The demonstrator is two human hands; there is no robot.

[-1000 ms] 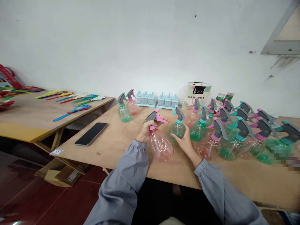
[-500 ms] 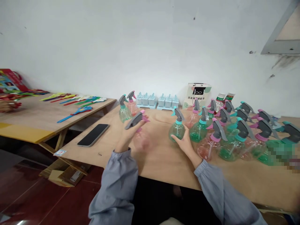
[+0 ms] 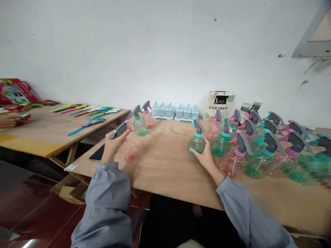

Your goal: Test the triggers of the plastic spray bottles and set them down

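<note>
My left hand [image 3: 113, 144] is closed round the neck of a pink spray bottle [image 3: 128, 150] with a grey and pink trigger head. That bottle is tilted, over the left part of the table [image 3: 160, 172]. Round the body of a green spray bottle [image 3: 196, 144] my right hand [image 3: 205, 151] is wrapped, and this bottle stands upright. Beyond my left hand a green spray bottle [image 3: 140, 125] and another pink spray bottle [image 3: 148, 117] stand side by side. Several more pink and green spray bottles [image 3: 234, 162] crowd the table's right side.
A phone [image 3: 97, 153] lies partly hidden behind my left hand. Light blue popsicle moulds [image 3: 186, 112] and a paper bag [image 3: 218, 105] stand by the wall. On the left table lie colourful hand-shaped toys [image 3: 86, 126], near another person's hand [image 3: 7, 121].
My left hand has moved left with the pink spray bottle and now covers part of the phone. My right hand keeps its hold on the green bottle.
</note>
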